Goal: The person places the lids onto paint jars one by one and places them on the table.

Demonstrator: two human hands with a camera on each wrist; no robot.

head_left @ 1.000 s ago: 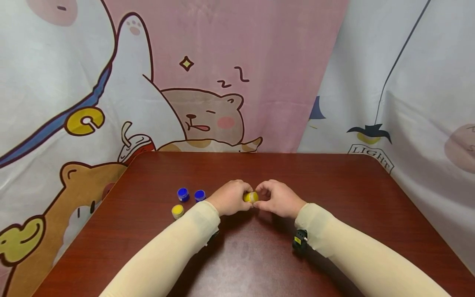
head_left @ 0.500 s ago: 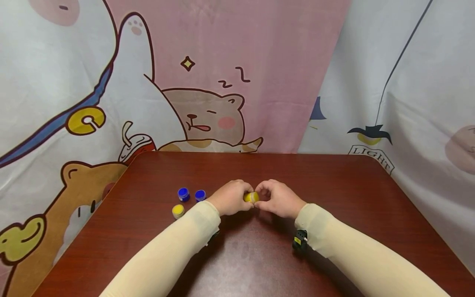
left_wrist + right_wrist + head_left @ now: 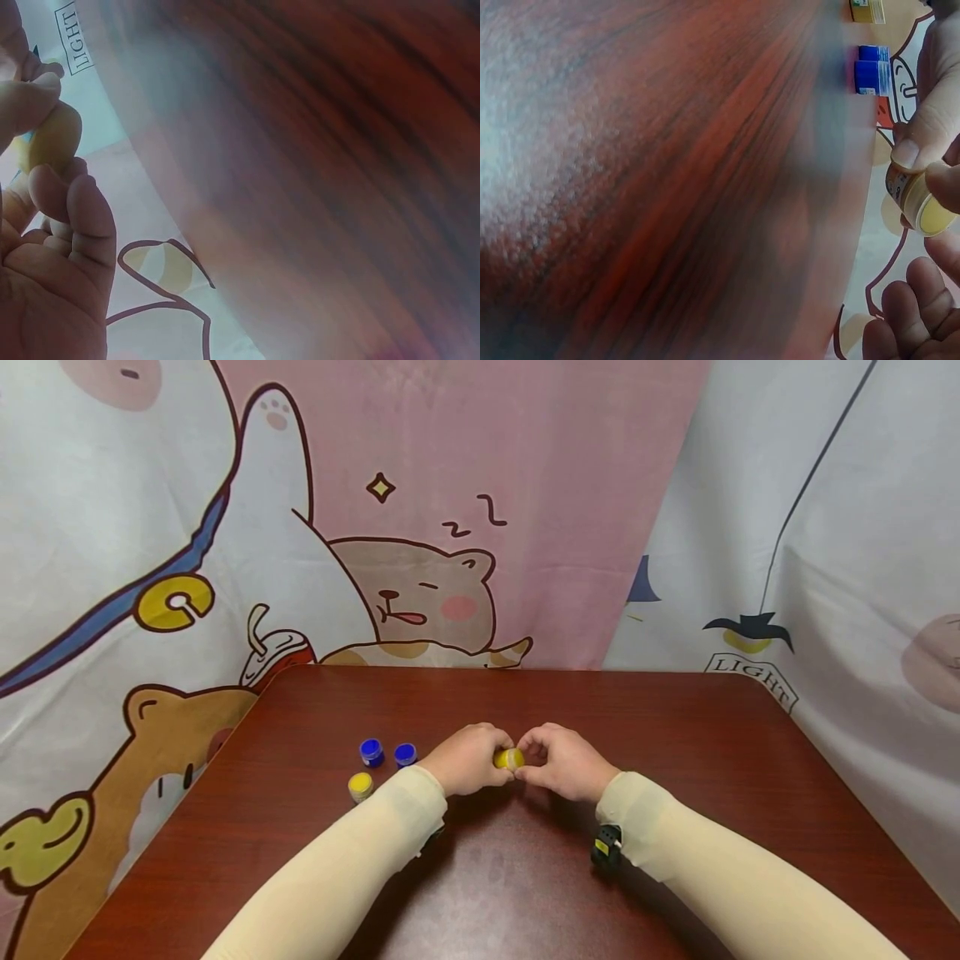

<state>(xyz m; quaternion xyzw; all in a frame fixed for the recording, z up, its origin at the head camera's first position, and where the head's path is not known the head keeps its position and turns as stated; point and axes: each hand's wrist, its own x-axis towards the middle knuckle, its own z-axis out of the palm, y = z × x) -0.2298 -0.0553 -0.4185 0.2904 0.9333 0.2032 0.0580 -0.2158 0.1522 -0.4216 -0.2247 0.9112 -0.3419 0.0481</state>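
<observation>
Both hands meet over the table around a small yellow paint jar (image 3: 510, 759), which is tilted on its side. My left hand (image 3: 468, 760) grips the jar's body between thumb and fingers. The thumb and a finger of my right hand (image 3: 564, 762) pinch the jar's lid end, which faces right. A printed label shows on the side of the yellow paint jar (image 3: 909, 193) in the right wrist view. In the left wrist view, fingers hide part of the yellow jar (image 3: 58, 136).
Left of the hands stand two blue paint jars (image 3: 371, 752) and another yellow paint jar (image 3: 361, 787), all upright. They rest on the dark red-brown wooden table (image 3: 487, 893). Behind its far edge hangs a curtain (image 3: 570, 527) with cartoon animals.
The hands stay in nearly the same place around the yellow paint jar. The whole view shifts very slightly; the other jars stay put.
</observation>
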